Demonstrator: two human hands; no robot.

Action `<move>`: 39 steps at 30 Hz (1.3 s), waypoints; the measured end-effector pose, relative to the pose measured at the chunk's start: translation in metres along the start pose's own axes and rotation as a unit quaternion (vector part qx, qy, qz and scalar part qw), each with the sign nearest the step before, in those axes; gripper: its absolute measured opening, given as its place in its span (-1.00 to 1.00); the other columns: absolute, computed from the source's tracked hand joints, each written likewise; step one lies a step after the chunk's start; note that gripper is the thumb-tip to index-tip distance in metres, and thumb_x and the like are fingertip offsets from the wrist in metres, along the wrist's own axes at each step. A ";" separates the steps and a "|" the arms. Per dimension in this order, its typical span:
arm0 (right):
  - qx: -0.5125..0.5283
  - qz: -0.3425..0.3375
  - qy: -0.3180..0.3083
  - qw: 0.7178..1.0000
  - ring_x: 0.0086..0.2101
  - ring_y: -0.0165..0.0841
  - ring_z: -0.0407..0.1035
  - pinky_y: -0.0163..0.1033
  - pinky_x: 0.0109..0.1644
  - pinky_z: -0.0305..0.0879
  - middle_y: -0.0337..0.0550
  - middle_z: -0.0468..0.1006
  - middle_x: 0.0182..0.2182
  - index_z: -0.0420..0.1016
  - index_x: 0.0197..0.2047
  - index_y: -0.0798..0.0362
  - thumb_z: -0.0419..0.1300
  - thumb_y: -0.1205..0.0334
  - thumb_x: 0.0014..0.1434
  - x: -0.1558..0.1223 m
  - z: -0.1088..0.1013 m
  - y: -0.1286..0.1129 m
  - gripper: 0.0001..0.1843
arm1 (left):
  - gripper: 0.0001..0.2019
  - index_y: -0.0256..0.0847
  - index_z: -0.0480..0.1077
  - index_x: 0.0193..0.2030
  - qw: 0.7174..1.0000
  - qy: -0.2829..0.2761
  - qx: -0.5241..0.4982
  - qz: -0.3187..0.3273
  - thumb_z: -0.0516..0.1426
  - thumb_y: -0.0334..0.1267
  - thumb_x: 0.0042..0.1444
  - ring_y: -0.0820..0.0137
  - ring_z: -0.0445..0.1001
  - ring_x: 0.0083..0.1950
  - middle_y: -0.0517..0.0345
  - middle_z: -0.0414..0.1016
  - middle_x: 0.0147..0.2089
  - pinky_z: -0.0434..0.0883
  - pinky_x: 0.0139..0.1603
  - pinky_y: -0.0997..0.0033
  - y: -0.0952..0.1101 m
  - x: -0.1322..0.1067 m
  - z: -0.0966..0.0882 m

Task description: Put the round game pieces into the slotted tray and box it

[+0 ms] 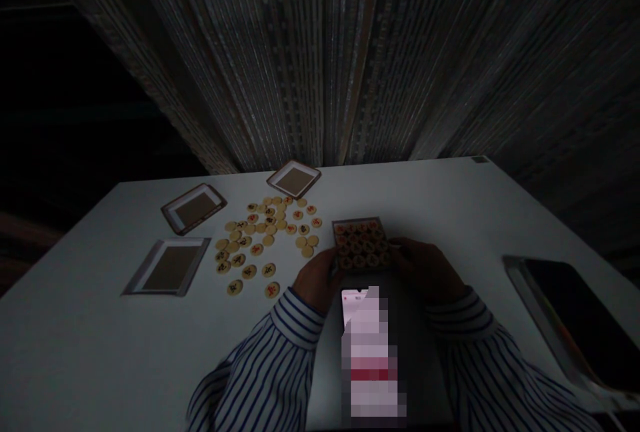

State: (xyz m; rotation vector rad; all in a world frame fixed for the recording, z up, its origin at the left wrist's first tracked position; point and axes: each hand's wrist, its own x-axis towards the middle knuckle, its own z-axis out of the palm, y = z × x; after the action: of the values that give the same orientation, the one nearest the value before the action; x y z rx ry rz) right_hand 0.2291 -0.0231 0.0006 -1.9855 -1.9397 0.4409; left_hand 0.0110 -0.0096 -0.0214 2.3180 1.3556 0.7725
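A small box (361,241) filled with round wooden discs marked in red and black rests on the white table (440,205). My left hand (316,280) grips its left side and my right hand (426,267) grips its right side, fingers curled against the edges. Both arms wear striped sleeves. Left of the box, several loose discs (265,235) lie scattered on the table. A lit phone (370,345) sits between my forearms, close to me.
Three shallow empty box halves lie on the table: one at the left front (167,267), one behind it (193,208), one at the back centre (293,179). A dark tablet-like slab (575,322) lies at the right edge. A curtain hangs behind.
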 end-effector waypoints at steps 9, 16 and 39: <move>-0.004 0.012 -0.014 1.000 -0.28 -0.23 0.48 -0.13 -0.20 0.34 -0.05 0.60 -0.32 0.45 -0.05 0.12 -0.03 0.20 0.16 0.000 -0.004 -0.004 -0.63 | -0.56 -0.27 0.30 0.03 1.000 -0.004 -0.006 0.003 0.13 -0.48 -0.06 0.34 0.51 -0.19 0.04 0.52 -0.15 0.49 -0.18 0.36 -0.001 0.000 0.001; -0.005 0.017 -0.018 1.000 -0.23 -0.20 0.46 -0.11 -0.16 0.32 -0.03 0.59 -0.27 0.44 -0.03 0.14 -0.04 0.20 0.16 0.000 -0.003 -0.003 -0.61 | -0.59 -0.28 0.30 0.02 1.000 -0.018 -0.008 -0.016 0.13 -0.45 -0.03 0.32 0.49 -0.11 0.02 0.50 -0.10 0.47 -0.10 0.33 -0.002 -0.001 0.003; 0.056 -0.061 0.112 0.990 -0.23 -0.25 0.34 -0.11 -0.13 0.30 0.03 0.46 -0.24 0.49 -0.14 0.12 0.00 0.23 0.15 0.020 0.013 0.005 -0.69 | -0.58 -0.29 0.31 0.00 1.000 -0.014 -0.027 -0.007 0.15 -0.48 -0.06 0.31 0.47 -0.06 0.00 0.50 -0.08 0.45 -0.06 0.31 0.000 0.001 0.002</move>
State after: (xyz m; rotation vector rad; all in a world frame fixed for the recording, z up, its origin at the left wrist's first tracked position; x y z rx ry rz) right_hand 0.2280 -0.0030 -0.0132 -1.7529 -1.8415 0.2747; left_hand 0.0124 -0.0091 -0.0228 2.2673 1.3224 0.7602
